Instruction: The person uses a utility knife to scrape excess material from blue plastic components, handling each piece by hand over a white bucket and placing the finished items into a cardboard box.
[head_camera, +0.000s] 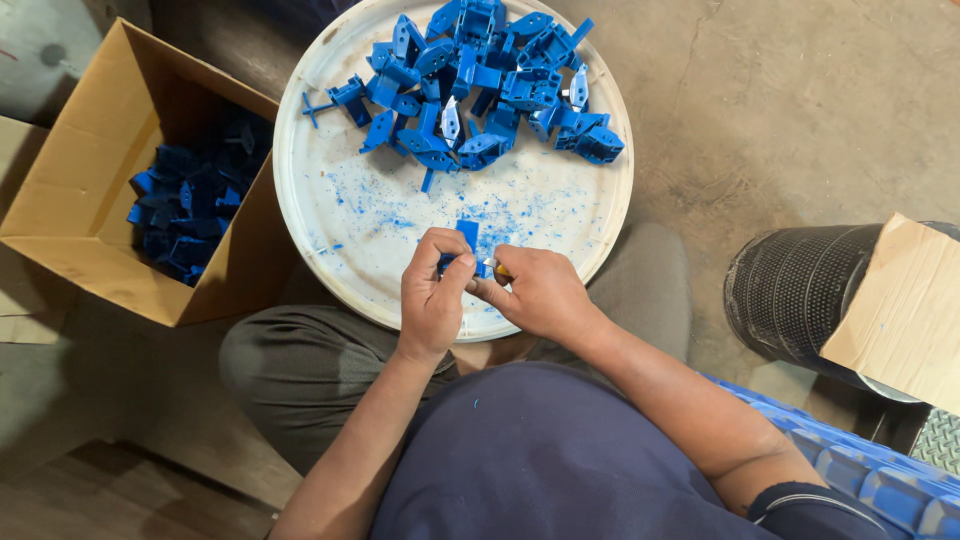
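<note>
My left hand (432, 296) is closed around a small blue plastic part (466, 236) that sticks up between my fingers. My right hand (538, 290) meets it from the right, pinching a small tool with a yellowish tip (497, 271) against the part. Both hands hover over the near rim of a round white tray (345, 225). A heap of blue plastic parts (480, 85) lies on the tray's far side. Blue shavings (500, 210) are scattered across the tray's middle.
An open cardboard box (75, 170) holding more blue parts (190, 210) stands left of the tray. A black ribbed cylinder (800, 290) with a cardboard piece (905, 310) on it sits at the right. A blue plastic crate (880, 480) is at lower right. My knees are under the tray.
</note>
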